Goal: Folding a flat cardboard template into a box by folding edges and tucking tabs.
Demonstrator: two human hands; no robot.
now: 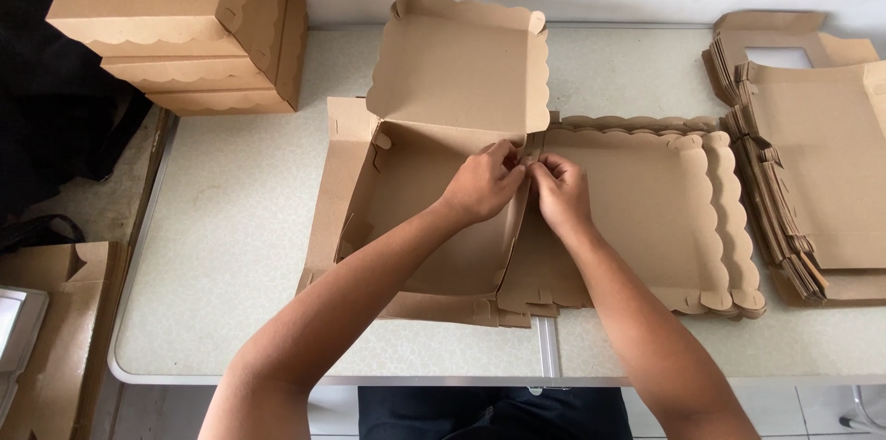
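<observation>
The fingertips of both hands meet at 1 spot, the upper right corner of the half-folded box (434,218). The left hand (482,185) pinches the top edge of the box's right wall, with thumb and fingers closed together on the cardboard. The right hand (561,191) comes from the other side, and its fingers are also closed on the same corner flap, just beside the left fingertips. The 2 hands almost touch each other there.

The box is brown cardboard with scalloped edges. It lies in the middle of the pale table (240,246), a little left of centre. Its lid (461,66) stands up at the far side, tilted back toward the wall. The left wall of the box is raised; the near wall is partly raised.

Directly to the right of the box, touching it, lies a stack of flat scalloped blanks (664,218), under the right wrist. Further right, at the table edge, is another pile of flat blanks (812,172), 1 with a window cut-out at the top. At the far left corner of the table stands a stack of finished boxes (185,24), well apart from the hands. Below the table on the left, more cardboard (65,329) leans.
</observation>
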